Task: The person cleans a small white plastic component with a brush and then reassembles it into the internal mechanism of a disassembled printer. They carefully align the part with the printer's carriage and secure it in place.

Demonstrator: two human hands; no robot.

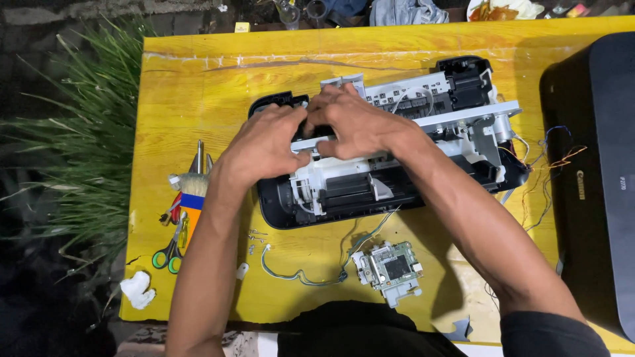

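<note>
Yellow table (198,86), and we've got the opened printer (397,145) sitting about mid-table with its outer cover already off, white frame and black base showing. Circuit board (391,266) is out too, lying near the front edge on its grey-blue cable (311,274), and a few screws (254,239) are loose just left of that. Rest of the mechanism looks far from stripped, we'd say. Our left hand (264,142) and right hand (354,122) are both pressed down on the left end of the frame, fingers curled over a black part there, gripping rather than open. Room-wise: scissors (169,251), brush (192,198) and other tools crowd the left edge, a black printer cover (595,172) fills the right side, the back of the table is free
</note>
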